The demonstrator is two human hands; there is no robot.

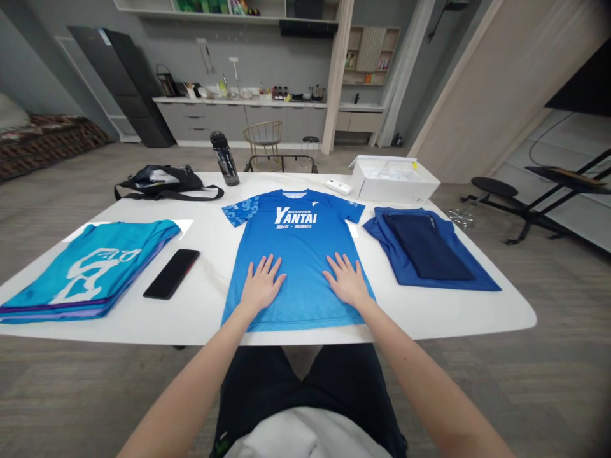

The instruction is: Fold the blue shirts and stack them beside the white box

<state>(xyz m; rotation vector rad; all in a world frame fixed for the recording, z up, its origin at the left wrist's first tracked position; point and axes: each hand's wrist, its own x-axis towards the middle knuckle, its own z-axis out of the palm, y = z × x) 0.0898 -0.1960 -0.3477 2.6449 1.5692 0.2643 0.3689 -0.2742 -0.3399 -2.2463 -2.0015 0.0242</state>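
Observation:
A blue T-shirt with white "Yantai Marathon" lettering is spread face up on the white table, collar toward the far side and hem near the front edge. My left hand rests flat on its lower left part, fingers spread. On the lower right part lies my right hand, also flat with fingers apart. Neither hand grips the cloth. To the left is a stack of folded teal and purple clothes. Folded dark blue garments lie to the right.
A black phone lies between the teal stack and the shirt. Along the far side are a black waist bag, a dark bottle, a small white device and an open white box. Chairs and a kitchen counter stand beyond.

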